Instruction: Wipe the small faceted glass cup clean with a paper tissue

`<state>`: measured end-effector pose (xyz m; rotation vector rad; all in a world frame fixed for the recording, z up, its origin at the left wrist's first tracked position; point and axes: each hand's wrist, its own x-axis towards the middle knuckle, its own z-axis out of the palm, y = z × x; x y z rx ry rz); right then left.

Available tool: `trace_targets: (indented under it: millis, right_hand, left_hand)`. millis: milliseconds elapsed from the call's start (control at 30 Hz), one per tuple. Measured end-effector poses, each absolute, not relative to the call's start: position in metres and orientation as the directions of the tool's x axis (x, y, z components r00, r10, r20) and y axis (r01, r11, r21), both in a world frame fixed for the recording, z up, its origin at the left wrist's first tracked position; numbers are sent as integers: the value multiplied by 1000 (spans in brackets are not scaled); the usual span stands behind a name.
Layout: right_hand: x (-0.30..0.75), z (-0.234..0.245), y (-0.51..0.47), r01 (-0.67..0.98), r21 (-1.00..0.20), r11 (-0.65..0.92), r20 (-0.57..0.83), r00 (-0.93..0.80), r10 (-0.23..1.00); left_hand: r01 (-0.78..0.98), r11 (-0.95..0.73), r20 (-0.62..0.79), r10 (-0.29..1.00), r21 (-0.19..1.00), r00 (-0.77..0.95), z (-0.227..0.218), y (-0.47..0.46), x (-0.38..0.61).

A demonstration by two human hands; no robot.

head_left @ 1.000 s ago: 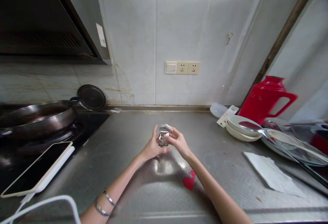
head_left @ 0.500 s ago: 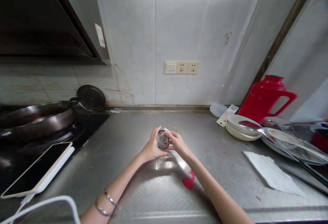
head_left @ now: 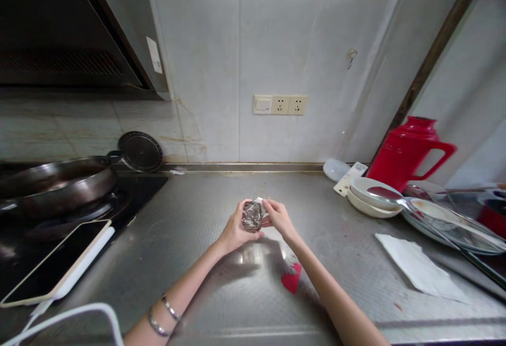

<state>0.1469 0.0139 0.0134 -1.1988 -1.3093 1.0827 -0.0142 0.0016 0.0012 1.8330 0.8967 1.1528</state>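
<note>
My left hand (head_left: 234, 228) is wrapped round a small faceted glass (head_left: 252, 216), its fingers on the left side and its thumb low on the near side. The glass looks see-through and greyish, held above the steel counter with its opening facing me. My right hand (head_left: 279, 218) is at the glass's right edge, fingers pinched on a small white piece (head_left: 259, 200) that looks like paper or tissue. Part of that piece is hidden by the fingers. A red torn-edged scrap (head_left: 291, 280) lies on the counter near my right forearm.
Left, a pan (head_left: 59, 188) sits on the black stove, with a phone (head_left: 59, 261) and white cable (head_left: 79, 309) nearer me. Right stand a red thermos jug (head_left: 411, 151), stacked bowls (head_left: 371, 203), a plate with utensils (head_left: 435, 214) and a white napkin (head_left: 419, 269).
The glass has turned a little, showing more of its face. My right hand has shifted slightly right, away from the glass's front, its fingers staying at the rim with the white piece.
</note>
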Motion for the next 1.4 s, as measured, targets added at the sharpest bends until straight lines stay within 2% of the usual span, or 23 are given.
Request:
trace_targets:
  millis: [100,200,467,833,933,1000,1067,1167,1267,1400]
  right_hand:
    - [153,16,14,387,-870,305,383,143,912]
    - [152,19,11,481,-761,436,549,119,827]
    - [134,23,-4,277,-797,537,540,-71,839]
    - [136,28,-10,177,-840,514,518,-22,855]
    - [142,30,-8,138,-864,484,495,63,866]
    - [144,31,-5,177,-864,471,496,147,856]
    - [145,32,-4,260,-831,491,541,175,823]
    - [142,29,-3,346,-726,594,642,31,766]
    - [140,26,-4,347,-641,684,677,-163,718]
    - [141,25,-5,347,-560,753,723,-240,648]
  left_hand:
    - [172,-441,378,873,881,308,-3,3,-13]
    - [178,-437,376,879,882,293,-6,4,-13]
    - [189,-463,411,874,866,259,-12,7,-11]
    - [128,-441,420,893,888,162,-14,13,-11]
    - [135,-444,417,890,886,187,-16,15,-12]
    - [170,-443,405,888,880,216,-15,13,-12]
    - [220,-454,402,882,863,246,-14,11,-12]
    - [270,-493,418,860,827,291,-13,7,-11]
    - [307,-500,407,856,810,319,-14,6,-10]
    - [363,-496,398,863,789,312,-13,5,-10]
